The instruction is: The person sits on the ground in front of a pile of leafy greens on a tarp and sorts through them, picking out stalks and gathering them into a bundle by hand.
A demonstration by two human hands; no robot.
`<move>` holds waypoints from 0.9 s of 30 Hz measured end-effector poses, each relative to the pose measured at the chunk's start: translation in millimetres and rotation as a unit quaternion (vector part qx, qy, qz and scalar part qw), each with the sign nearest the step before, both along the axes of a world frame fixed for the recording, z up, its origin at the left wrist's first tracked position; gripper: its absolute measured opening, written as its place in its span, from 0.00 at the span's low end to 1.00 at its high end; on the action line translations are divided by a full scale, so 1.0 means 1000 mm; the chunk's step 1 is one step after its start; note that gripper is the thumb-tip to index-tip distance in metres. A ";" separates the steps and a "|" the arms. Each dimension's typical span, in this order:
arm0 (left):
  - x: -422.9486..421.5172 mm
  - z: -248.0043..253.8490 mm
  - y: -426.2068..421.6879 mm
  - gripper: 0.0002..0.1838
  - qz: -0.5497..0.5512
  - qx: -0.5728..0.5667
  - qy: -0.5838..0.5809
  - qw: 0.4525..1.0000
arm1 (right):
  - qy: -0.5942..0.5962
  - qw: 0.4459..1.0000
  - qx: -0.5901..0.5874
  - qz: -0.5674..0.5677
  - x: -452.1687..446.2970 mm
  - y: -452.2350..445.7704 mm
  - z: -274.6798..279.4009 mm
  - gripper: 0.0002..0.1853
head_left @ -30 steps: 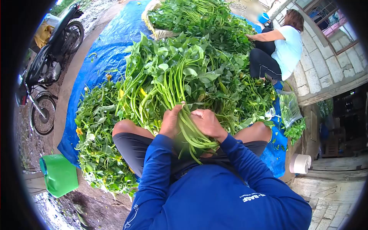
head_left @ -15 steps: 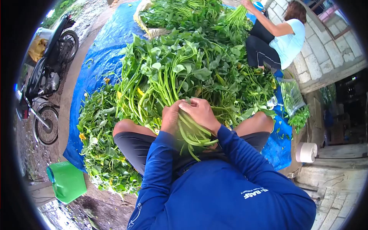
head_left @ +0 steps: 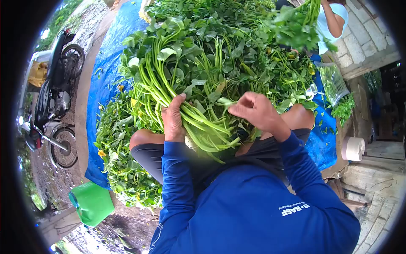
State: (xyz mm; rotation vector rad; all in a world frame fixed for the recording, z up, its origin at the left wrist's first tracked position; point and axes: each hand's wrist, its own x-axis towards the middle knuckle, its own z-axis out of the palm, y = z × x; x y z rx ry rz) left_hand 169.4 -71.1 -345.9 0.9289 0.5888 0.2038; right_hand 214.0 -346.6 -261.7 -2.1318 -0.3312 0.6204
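Note:
My left hand (head_left: 173, 118) is wrapped round a bundle of long green stems (head_left: 196, 120), whose leafy tops point up and left and whose cut ends hang over my lap. To the right of the bundle, my right hand (head_left: 256, 111) is pinched, with a blurred bit of green leaf (head_left: 227, 101) at its fingertips. Beyond both hands a large heap of leafy greens (head_left: 237, 55) covers much of the blue tarp (head_left: 98, 80).
At the upper right a co-worker's arm (head_left: 334, 21) holds up another bunch of greens (head_left: 292, 27). A bagged bunch (head_left: 333, 82) and a pale round container (head_left: 353, 149) are at the right. At the left are a motorcycle (head_left: 50, 97) and a green container (head_left: 91, 203).
My hands have come apart; the right moved right, while the left still holds the bundle, now tilted further left. The co-worker has lifted a bunch of greens. The camera view has shifted.

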 end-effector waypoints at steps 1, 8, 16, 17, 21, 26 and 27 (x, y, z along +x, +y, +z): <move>0.000 0.003 -0.001 0.12 -0.005 -0.001 0.001 1.000 | 0.025 1.000 0.007 0.011 0.003 0.004 0.005 0.30; 0.014 0.013 -0.016 0.08 0.001 -0.029 -0.011 1.000 | -0.106 0.982 0.029 0.155 -0.055 0.077 -0.024 0.51; 0.007 0.010 0.023 0.09 0.112 0.022 0.034 0.993 | -0.180 0.965 0.092 0.164 -0.060 0.105 -0.064 0.50; 0.000 0.008 0.029 0.08 0.106 0.041 0.034 0.993 | -0.161 0.963 0.124 0.176 -0.055 0.102 -0.063 0.49; -0.014 0.008 0.055 0.12 0.125 0.076 0.052 0.988 | -0.227 0.955 0.163 -0.095 -0.004 0.071 -0.087 0.19; -0.012 0.015 0.054 0.12 0.118 0.040 0.053 0.991 | -0.339 0.939 -0.065 -0.008 0.021 0.066 -0.153 0.09; -0.012 0.016 0.051 0.12 0.116 0.037 0.051 0.991 | -0.356 0.930 -0.089 0.000 0.014 0.070 -0.154 0.08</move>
